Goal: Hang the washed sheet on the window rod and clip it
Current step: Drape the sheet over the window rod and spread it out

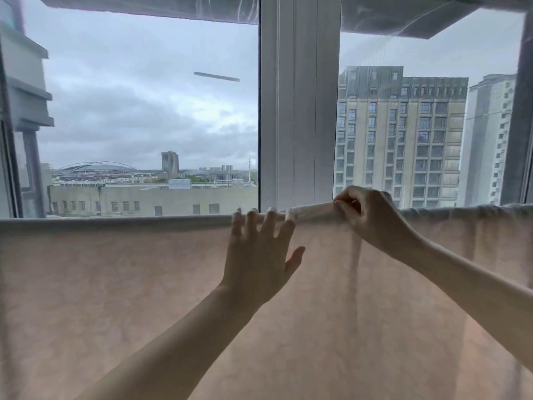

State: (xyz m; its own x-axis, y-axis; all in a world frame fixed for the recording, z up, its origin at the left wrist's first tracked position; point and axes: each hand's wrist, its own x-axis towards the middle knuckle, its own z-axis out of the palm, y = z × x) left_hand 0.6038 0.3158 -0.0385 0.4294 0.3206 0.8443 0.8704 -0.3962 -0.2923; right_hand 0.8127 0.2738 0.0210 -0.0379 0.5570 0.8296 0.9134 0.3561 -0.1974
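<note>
At window rod [115, 220], pale sheet [144, 298] hangs draped. Left hand [256, 255] presses it flat, fingers spread; right hand [366, 215] pinches bunched top edge. Best: smooth fold taut before clipping; no clip visible.

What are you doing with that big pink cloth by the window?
A person is hanging a sheet over the rod in front of the window. The left hand lies flat and open against the sheet, its fingers reaching the top edge. The right hand pinches a bunched bit of the sheet on the rod. No clip shows yet.
</note>
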